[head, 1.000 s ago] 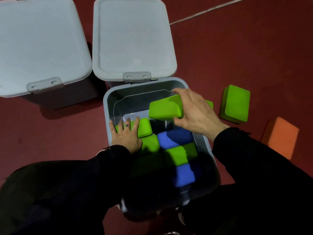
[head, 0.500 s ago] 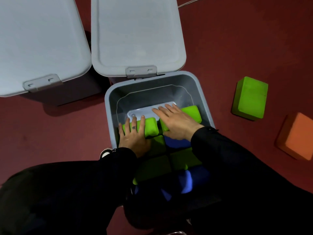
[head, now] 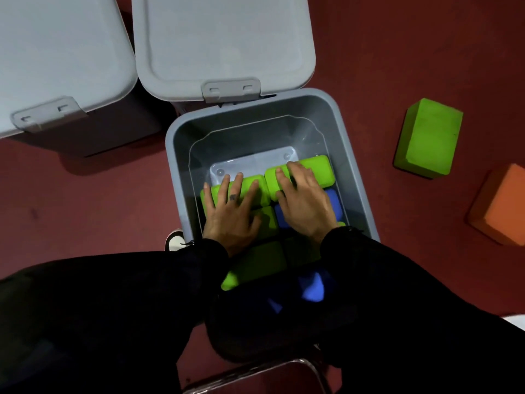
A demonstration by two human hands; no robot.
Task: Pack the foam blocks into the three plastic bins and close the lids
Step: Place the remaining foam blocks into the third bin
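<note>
Dark red floor (head: 85, 200), two closed bins (head: 56, 52) far left. Open bin (head: 352, 155) centre: left hand (head: 230, 214), right hand (head: 304, 203) flat, clasping nothing, pressing green blocks (head: 315, 173). Loose green block (head: 429, 137), orange block (head: 502, 206) right. Probably light, squashy; grip across broad faces.

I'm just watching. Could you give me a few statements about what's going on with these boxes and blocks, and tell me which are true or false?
1. Both hands lie flat on green blocks inside the open bin. True: left hand, right hand.
2. An orange block sits inside the bin. False: the orange block lies on the floor.
3. The two other bins have lids shut. True: left lid, middle lid.
4. No blocks remain outside. False: a green block also waits on the floor.
</note>
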